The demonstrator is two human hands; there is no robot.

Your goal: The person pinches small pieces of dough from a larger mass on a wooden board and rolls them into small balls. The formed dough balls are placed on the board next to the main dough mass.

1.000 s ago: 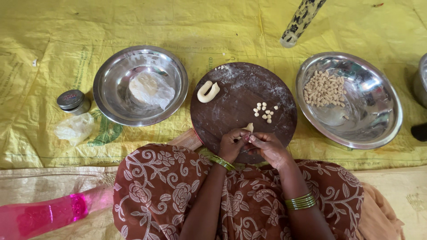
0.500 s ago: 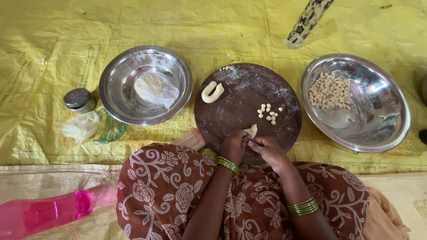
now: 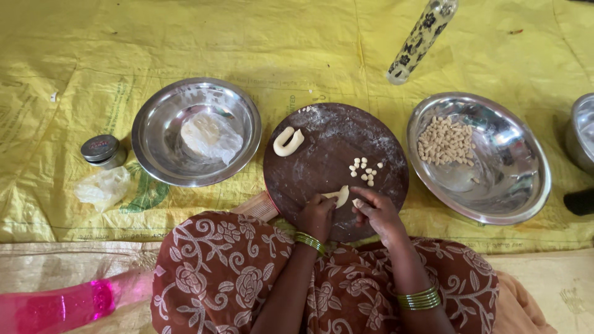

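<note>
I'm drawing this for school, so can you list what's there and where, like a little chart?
left hand: holds a small dough strip on the board
right hand: pinches at the strip's end
board: round, dark, dusted with flour
small dough bits: clustered mid-board
curled dough piece: on the board's upper left
left steel bowl: holds a crumpled clear bag
right steel bowl: holds a pile of small dough bits
small tin: left of the left bowl
mat: yellow, under everything
</note>
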